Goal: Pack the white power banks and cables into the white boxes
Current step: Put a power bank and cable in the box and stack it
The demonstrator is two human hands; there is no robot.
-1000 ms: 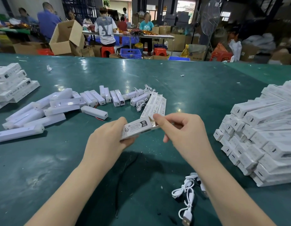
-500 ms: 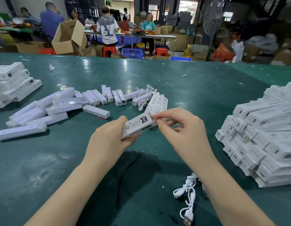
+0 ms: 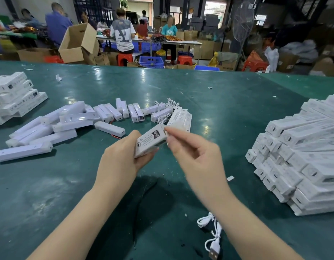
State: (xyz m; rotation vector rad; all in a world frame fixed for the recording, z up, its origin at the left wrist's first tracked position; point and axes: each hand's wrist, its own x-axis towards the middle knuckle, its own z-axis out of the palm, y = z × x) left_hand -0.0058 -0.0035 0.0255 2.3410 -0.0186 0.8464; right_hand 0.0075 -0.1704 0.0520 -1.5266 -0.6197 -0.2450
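My left hand (image 3: 121,160) grips a white box (image 3: 150,140) with printed labels, held tilted above the green table (image 3: 228,113). My right hand (image 3: 195,152) pinches the box's far end with thumb and forefinger. Several loose white power banks (image 3: 72,126) lie scattered at the left and centre. Coiled white cables (image 3: 167,106) lie beyond the box, beside flat unfolded white boxes (image 3: 181,119). One white USB cable (image 3: 212,235) lies near my right forearm.
A big pile of white boxes (image 3: 301,152) fills the right side. A smaller stack of white boxes (image 3: 14,94) stands at the far left. Behind the table, people work among cardboard cartons (image 3: 78,44), red stools and blue crates.
Both hands lifted the box slightly and tilted it up. My right fingers shifted along the box's far end. The view drifted a little.
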